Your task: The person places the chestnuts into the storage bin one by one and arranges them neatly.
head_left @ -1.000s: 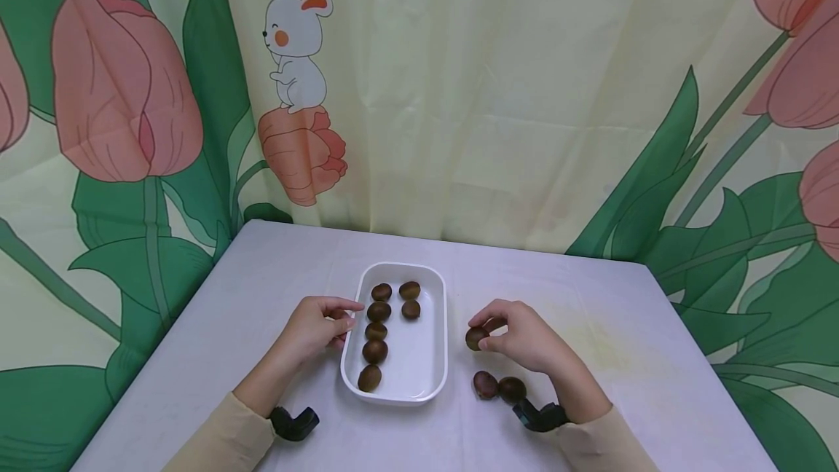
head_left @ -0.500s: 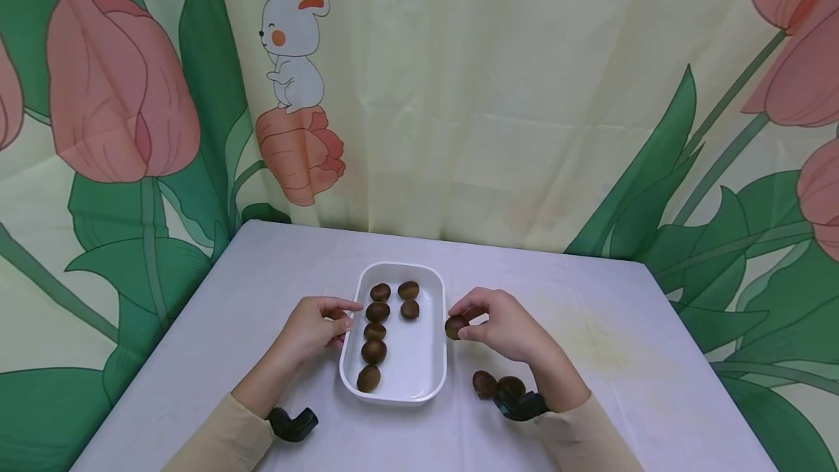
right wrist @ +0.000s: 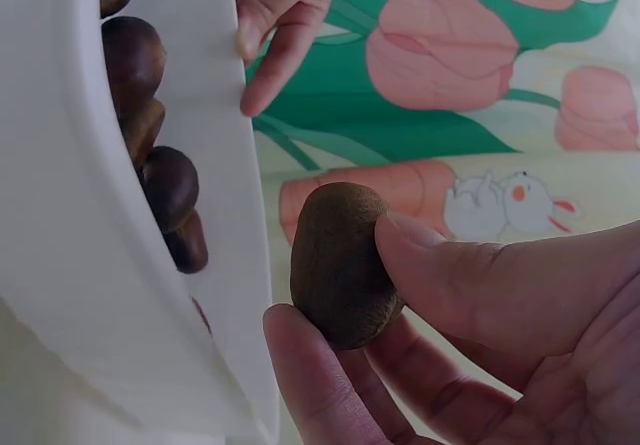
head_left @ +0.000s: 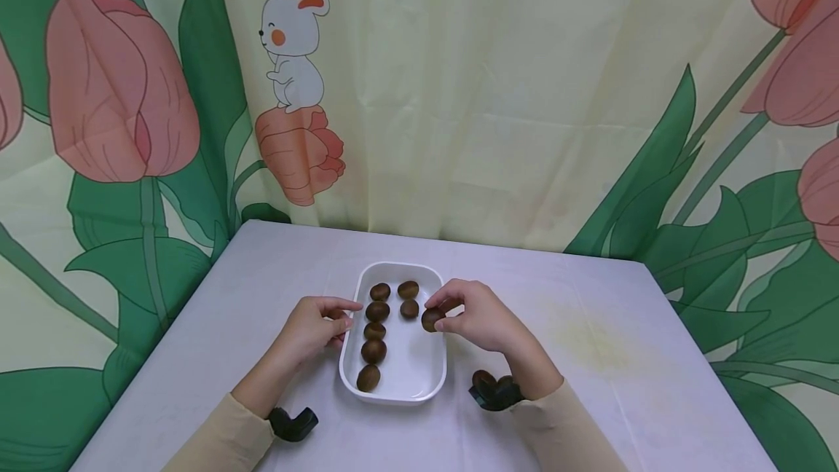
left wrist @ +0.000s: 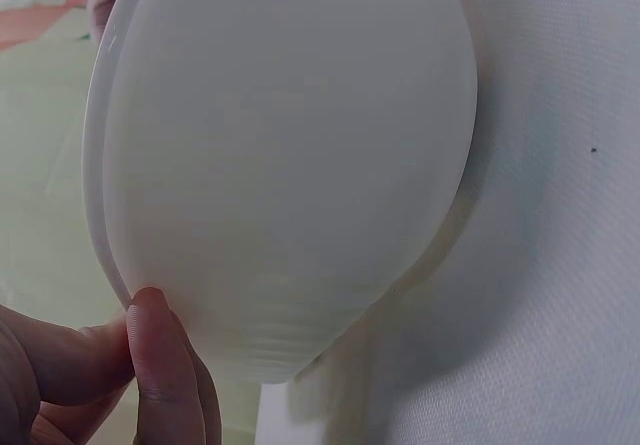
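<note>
My right hand [head_left: 481,317] pinches a brown chestnut [head_left: 431,320] between thumb and fingers, over the right rim of a white tray [head_left: 414,364]. The right wrist view shows this chestnut [right wrist: 340,265] up close, its dull base turned to the camera. On the tray's left side my left hand [head_left: 319,323] holds the rim, and the left wrist view has its fingers [left wrist: 160,350] against the outer wall. Inside, several chestnuts [head_left: 374,351] form a column along the left. Two more chestnuts [head_left: 409,309] sit at the back right of the tray.
Two loose chestnuts [head_left: 483,379] lie on the white-covered table right of the tray, partly hidden by the black wrist camera [head_left: 496,396]. Another black camera [head_left: 293,425] sits at the left wrist. A curtain [head_left: 491,93] printed with tulips and a rabbit hangs behind the table.
My right hand has carried its chestnut leftward, from above the table on the right to over the tray's right rim. The left hand has stayed at the tray.
</note>
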Action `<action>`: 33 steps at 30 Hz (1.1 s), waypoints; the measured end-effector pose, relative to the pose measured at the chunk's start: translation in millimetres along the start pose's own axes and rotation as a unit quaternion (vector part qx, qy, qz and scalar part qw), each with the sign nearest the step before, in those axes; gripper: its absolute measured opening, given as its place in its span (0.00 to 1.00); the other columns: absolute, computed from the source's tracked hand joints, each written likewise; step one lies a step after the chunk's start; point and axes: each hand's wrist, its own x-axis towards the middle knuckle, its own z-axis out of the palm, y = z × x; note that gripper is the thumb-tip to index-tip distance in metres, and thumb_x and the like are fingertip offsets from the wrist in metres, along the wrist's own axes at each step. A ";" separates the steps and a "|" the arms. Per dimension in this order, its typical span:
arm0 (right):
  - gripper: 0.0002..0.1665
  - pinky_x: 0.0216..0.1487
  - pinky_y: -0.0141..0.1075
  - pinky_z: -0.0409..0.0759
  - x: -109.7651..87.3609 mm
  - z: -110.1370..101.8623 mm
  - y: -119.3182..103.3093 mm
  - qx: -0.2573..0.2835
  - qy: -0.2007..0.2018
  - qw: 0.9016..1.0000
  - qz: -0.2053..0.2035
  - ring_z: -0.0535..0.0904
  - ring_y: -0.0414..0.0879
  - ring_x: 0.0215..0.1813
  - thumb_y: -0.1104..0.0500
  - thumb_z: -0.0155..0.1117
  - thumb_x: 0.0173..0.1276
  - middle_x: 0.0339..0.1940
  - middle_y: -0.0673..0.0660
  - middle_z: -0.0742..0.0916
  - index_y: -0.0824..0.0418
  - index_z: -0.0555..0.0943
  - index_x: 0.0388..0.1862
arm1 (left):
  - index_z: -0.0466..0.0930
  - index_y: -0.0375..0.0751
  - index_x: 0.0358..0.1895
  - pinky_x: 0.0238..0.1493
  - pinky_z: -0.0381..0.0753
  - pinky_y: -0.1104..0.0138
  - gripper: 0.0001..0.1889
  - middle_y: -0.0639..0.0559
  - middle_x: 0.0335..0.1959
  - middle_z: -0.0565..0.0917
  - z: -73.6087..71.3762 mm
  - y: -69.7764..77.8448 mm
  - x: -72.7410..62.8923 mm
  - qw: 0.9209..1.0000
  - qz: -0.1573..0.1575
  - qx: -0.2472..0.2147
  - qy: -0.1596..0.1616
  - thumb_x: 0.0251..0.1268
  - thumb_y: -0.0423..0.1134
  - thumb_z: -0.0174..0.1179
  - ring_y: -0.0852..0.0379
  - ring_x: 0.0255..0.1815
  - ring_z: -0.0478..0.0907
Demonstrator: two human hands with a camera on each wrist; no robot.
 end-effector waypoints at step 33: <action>0.16 0.48 0.39 0.86 41.5 37.3 -9.9 -0.073 -0.055 0.996 0.012 0.86 0.41 0.45 0.69 0.78 0.61 0.41 0.47 0.92 0.53 0.92 0.46 | 0.91 0.38 0.57 0.30 0.87 0.66 0.16 0.41 0.40 0.82 -1.3 1.5 0.1 1.000 0.000 -0.001 -0.003 0.70 0.25 0.67 0.54 0.27 0.81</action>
